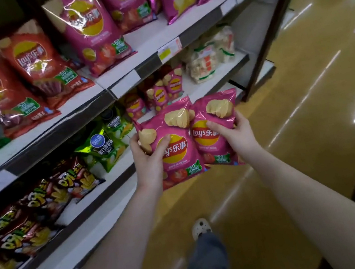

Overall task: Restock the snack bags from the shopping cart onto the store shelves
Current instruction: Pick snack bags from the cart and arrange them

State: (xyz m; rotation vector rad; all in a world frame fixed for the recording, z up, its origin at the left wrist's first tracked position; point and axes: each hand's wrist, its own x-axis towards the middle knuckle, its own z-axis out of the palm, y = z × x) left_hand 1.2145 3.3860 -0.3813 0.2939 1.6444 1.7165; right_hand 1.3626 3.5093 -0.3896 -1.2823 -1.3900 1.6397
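Note:
I hold two small pink Lay's bags in front of the middle shelf (206, 84). My left hand (150, 159) grips the left pink bag (180, 154) by its left edge, thumb across the front. My right hand (237, 134) grips the right pink bag (212, 115) from its right side, thumb on the logo. The two bags overlap slightly. Just behind them, small pink bags of the same kind (159, 93) stand on the middle shelf. The shopping cart is out of view.
Large red Lay's bags (2, 91) and large pink ones (91, 29) lie on the upper shelf. Green bags (104, 143) and dark snack bags (43, 200) fill the lower left. White packs (209, 58) sit to the right. Yellow aisle floor (305, 103) stretches right; my shoe (200, 227) is below.

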